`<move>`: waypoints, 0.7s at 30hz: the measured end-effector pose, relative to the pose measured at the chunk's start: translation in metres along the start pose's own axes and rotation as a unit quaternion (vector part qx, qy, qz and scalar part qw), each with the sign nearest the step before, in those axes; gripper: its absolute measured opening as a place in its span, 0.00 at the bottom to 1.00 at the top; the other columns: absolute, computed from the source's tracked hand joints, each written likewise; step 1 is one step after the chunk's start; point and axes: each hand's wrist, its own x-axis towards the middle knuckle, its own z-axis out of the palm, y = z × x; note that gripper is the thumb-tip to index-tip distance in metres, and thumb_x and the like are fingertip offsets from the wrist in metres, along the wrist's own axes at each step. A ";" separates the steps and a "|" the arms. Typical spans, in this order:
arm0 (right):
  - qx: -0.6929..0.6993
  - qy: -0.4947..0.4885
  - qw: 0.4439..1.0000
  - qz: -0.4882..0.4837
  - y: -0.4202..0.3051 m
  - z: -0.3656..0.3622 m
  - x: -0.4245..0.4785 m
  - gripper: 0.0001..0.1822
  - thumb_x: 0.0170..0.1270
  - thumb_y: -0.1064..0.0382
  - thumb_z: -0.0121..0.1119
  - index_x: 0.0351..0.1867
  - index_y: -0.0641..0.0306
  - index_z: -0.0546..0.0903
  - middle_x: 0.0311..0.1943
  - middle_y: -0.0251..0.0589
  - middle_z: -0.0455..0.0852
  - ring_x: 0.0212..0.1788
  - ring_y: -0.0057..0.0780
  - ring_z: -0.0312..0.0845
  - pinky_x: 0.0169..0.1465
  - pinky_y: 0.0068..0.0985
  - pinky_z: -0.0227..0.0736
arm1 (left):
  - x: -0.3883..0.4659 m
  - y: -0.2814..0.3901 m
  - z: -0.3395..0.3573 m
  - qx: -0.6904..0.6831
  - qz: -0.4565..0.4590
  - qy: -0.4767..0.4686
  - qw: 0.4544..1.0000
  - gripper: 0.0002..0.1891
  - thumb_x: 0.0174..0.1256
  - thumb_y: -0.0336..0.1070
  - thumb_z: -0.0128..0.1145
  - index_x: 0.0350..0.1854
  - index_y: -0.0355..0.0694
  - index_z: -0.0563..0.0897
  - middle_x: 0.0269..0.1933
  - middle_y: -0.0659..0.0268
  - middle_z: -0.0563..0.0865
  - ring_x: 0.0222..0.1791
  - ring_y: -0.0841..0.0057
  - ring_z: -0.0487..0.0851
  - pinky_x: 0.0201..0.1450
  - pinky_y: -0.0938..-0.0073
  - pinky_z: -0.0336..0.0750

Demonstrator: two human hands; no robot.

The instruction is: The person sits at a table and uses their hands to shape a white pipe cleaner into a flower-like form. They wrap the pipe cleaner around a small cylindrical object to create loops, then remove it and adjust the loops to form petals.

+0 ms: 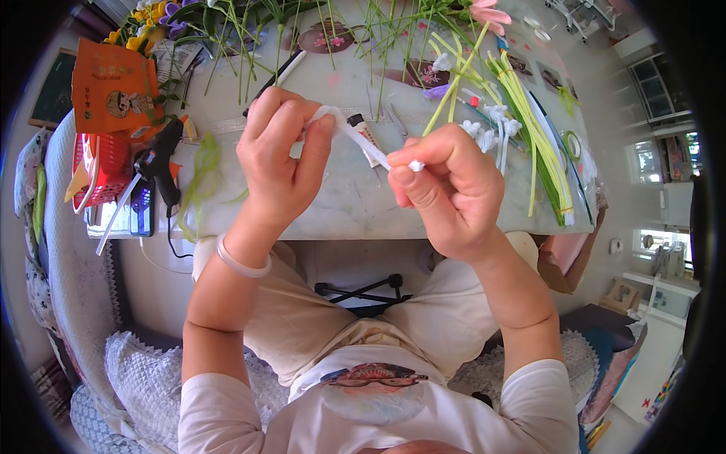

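Note:
My left hand pinches one end of a soft white strip between thumb and fingers above the table. Between thumb and forefinger, my right hand grips the other end, where a small white tip sticks out. The strip runs slantwise between the two hands; its exact material I cannot tell. Behind it on the tabletop lie a small tube bearing writing and a pair of small scissors. White fuzzy flower pieces on pale stems rest beyond my right hand.
A black hot glue gun with its stick stands at left, beside a red plastic basket and an orange packet. Green stems cover the table's far side. A bundle of yellow-green pipe cleaners and green tape lie at right.

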 end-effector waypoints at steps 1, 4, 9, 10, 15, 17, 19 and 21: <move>-0.007 0.001 1.000 -0.001 0.000 0.000 0.000 0.02 0.63 0.72 0.55 0.35 0.68 0.77 0.23 0.36 0.79 0.22 0.17 0.75 0.29 0.16 0.70 | 0.001 0.000 0.000 -0.015 -0.006 -0.003 1.000 0.04 0.51 0.22 0.59 0.25 0.34 0.77 0.25 0.66 0.73 0.22 0.77 0.69 0.24 0.79 0.64; 0.011 0.002 0.999 0.050 -0.005 0.002 -0.001 0.01 0.62 0.72 0.55 0.34 0.68 0.77 0.24 0.36 0.79 0.22 0.18 0.75 0.29 0.16 0.69 | 0.006 -0.004 -0.004 -0.052 -0.012 -0.017 0.998 0.03 0.53 0.21 0.58 0.25 0.32 0.77 0.26 0.65 0.74 0.22 0.78 0.70 0.23 0.80 0.65; 0.063 -0.099 0.989 0.093 -0.013 -0.026 0.014 0.05 0.59 0.67 0.61 0.34 0.65 0.79 0.29 0.33 0.81 0.31 0.15 0.76 0.33 0.14 0.70 | 0.006 -0.005 -0.008 -0.106 0.056 -0.042 0.992 0.04 0.49 0.22 0.61 0.28 0.33 0.79 0.27 0.63 0.74 0.23 0.75 0.71 0.24 0.79 0.65; 0.076 -0.082 0.989 0.098 -0.012 -0.030 0.015 0.06 0.59 0.67 0.62 0.34 0.65 0.79 0.30 0.32 0.82 0.33 0.15 0.76 0.33 0.14 0.70 | 0.007 -0.003 -0.006 -0.108 0.080 -0.042 0.990 0.06 0.48 0.23 0.62 0.28 0.33 0.79 0.27 0.63 0.74 0.24 0.75 0.71 0.25 0.78 0.66; 0.134 -0.026 0.975 0.177 0.001 -0.013 0.013 0.07 0.59 0.67 0.62 0.36 0.66 0.78 0.31 0.33 0.83 0.34 0.15 0.77 0.36 0.16 0.72 | 0.002 0.003 0.001 -0.076 0.159 -0.062 0.982 0.11 0.39 0.27 0.65 0.29 0.35 0.81 0.26 0.64 0.75 0.22 0.71 0.71 0.23 0.75 0.65; 0.211 -0.017 0.947 0.240 0.000 -0.008 0.011 0.07 0.59 0.68 0.62 0.36 0.68 0.78 0.29 0.36 0.84 0.33 0.16 0.78 0.37 0.17 0.74 | 0.000 0.004 0.002 -0.062 0.170 -0.065 0.981 0.11 0.38 0.28 0.64 0.29 0.36 0.81 0.25 0.65 0.75 0.22 0.71 0.71 0.23 0.74 0.64; 0.210 -0.016 0.946 0.246 -0.001 -0.008 0.012 0.06 0.58 0.71 0.60 0.35 0.69 0.77 0.27 0.38 0.84 0.30 0.18 0.80 0.35 0.18 0.75 | -0.001 0.004 0.003 -0.043 0.182 -0.062 0.980 0.11 0.38 0.28 0.64 0.29 0.37 0.81 0.24 0.66 0.76 0.21 0.72 0.71 0.22 0.75 0.64; 0.210 -0.004 0.943 0.259 -0.002 -0.007 0.010 0.05 0.57 0.72 0.59 0.34 0.70 0.76 0.26 0.38 0.84 0.29 0.18 0.80 0.33 0.17 0.75 | -0.002 0.005 0.003 -0.036 0.187 -0.074 0.979 0.10 0.40 0.26 0.62 0.30 0.35 0.80 0.24 0.64 0.76 0.21 0.71 0.72 0.23 0.75 0.66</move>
